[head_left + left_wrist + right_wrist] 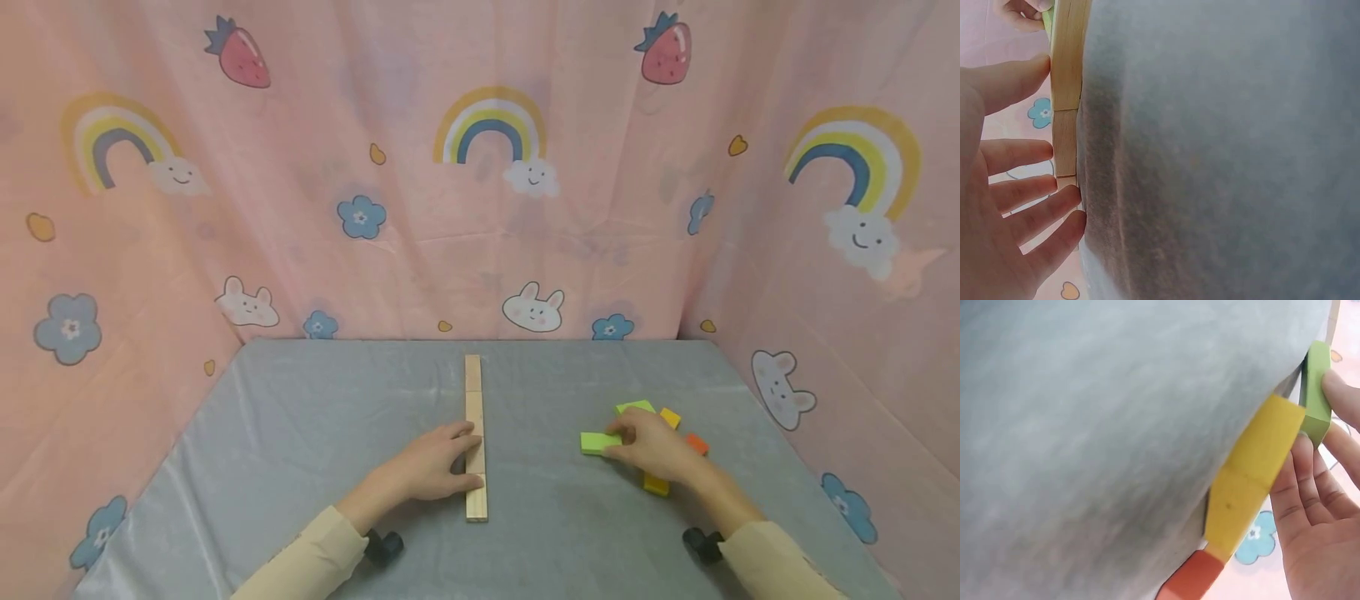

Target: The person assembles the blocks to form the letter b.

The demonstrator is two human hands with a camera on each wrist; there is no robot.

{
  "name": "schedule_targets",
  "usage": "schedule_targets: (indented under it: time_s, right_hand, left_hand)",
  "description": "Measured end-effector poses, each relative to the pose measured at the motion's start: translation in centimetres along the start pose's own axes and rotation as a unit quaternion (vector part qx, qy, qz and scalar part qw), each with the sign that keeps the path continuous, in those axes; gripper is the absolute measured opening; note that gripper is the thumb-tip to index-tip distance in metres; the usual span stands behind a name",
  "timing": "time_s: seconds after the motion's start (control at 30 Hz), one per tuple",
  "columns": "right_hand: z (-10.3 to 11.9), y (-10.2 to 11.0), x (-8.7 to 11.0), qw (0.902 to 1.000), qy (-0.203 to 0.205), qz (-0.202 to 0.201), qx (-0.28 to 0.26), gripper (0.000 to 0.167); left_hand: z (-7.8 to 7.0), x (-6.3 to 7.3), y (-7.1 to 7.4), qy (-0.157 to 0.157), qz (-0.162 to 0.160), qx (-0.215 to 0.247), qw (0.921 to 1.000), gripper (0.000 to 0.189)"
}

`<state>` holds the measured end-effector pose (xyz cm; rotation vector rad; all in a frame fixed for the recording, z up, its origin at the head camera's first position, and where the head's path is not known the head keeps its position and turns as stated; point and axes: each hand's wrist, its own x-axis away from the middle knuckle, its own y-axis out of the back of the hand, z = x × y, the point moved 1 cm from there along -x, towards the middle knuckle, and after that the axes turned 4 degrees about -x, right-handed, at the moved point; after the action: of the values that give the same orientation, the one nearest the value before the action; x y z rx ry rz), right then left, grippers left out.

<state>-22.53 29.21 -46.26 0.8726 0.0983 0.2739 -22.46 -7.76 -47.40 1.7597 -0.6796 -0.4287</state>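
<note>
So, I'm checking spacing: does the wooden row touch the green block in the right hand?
Apart: the head view shows grey cloth between the wooden row and the green block in the right hand.

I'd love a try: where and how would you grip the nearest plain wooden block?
Probably pinch the plain wooden block by its long sides, from above, toward its near end: it lies flat and narrow, its far end meets the next block, and the left hand has its thumb there.
</note>
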Motion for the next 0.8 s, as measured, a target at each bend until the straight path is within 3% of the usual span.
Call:
schedule_targets:
  time_s: [0.17, 0.47, 0.8]
  right_hand:
    - [0.5, -0.2, -0.5, 0.9998, 0.019, -0.002, -0.01, 0.029]
    - [1.5, -1.0, -1.6, 0.9998, 0.012, -0.004, -0.013, 0.035]
    - [3.4, -1.6, -3.0, 0.9979, 0.06, -0.022, 0.0, 0.031]
  left_hand:
    - [0.2, -0.1, -0.2, 0.001, 0.001, -0.003, 1.0, 0.066]
    - [0.1, 0.0, -0.3, 0.001, 0.002, -0.008, 1.0, 0.067]
    - [0.0, -0.1, -0.1, -0.003, -0.001, -0.009, 0.9999, 0.066]
